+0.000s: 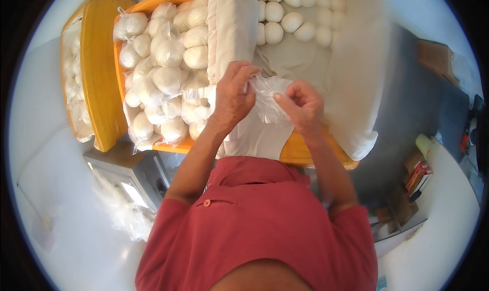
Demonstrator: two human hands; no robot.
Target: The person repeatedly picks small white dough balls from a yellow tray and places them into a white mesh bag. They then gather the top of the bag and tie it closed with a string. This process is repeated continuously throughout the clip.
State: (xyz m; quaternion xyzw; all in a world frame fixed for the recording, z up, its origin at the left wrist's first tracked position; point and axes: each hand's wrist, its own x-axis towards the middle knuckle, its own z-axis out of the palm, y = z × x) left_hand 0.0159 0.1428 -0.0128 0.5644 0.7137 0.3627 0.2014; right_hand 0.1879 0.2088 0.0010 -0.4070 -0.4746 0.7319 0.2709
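Observation:
Between my two hands a thin clear plastic bag (270, 104) is stretched out, with nothing visible inside it. My left hand (237, 90) pinches its left edge, while my right hand (303, 104) grips the right side between thumb and fingers. Beyond them, loose round white buns (274, 33) sit in rows on a cloth-lined orange tray (305, 149). To the left, a second orange tray (174, 147) is filled with similar buns in clear bags (168, 52). A folded pale cloth (232, 27) lies over the divide between the trays.
Another orange tray (105, 73) with white buns stands at the far left. Below it is a metal cabinet (130, 168) with plastic bags (122, 210) hanging at its side. On the right are a pale green cup (424, 145), a small red box (418, 176) and a cardboard box (437, 60).

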